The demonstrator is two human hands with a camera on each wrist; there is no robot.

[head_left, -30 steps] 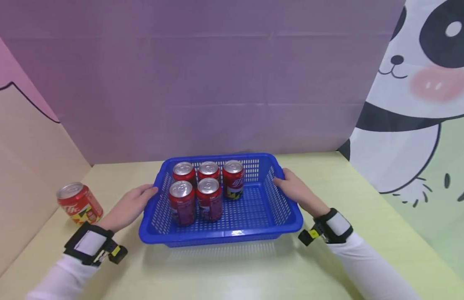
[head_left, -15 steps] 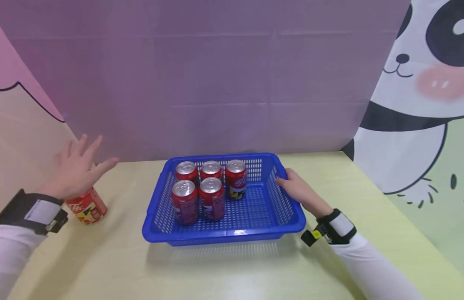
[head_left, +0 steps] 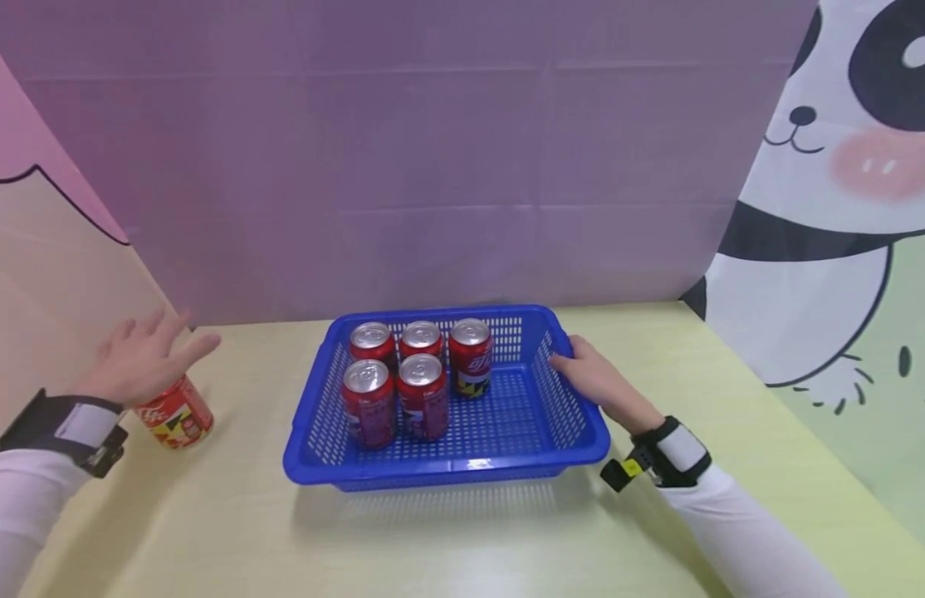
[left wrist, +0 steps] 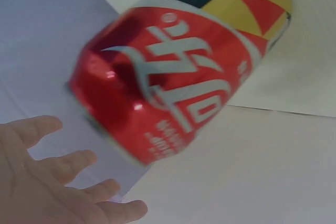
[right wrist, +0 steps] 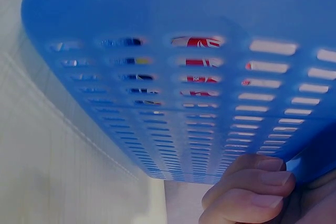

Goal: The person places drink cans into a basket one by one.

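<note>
On the left of the head view my left hand (head_left: 137, 361) is spread over a red soda can (head_left: 177, 415), covering its top. The left wrist view shows that can (left wrist: 163, 72) with white lettering and a yellow patterned band, and the fingers (left wrist: 68, 166) held apart from its end. My right hand (head_left: 600, 382) grips the right rim of a blue plastic basket (head_left: 462, 469); in the right wrist view its fingers (right wrist: 252, 187) curl under the rim. Several red soda cans stand upright in the basket's left part, among them a front can (head_left: 422, 399).
The basket rests on a pale yellow table (head_left: 433, 548). A purple backdrop (head_left: 433, 166) rises behind it. A panda-printed wall (head_left: 806, 291) borders the right side, and a beige and pink panel (head_left: 51, 274) the left.
My left hand has let go of the basket's left rim, moved left to the lone can and come down slightly over it. The right hand keeps its grip on the basket.
</note>
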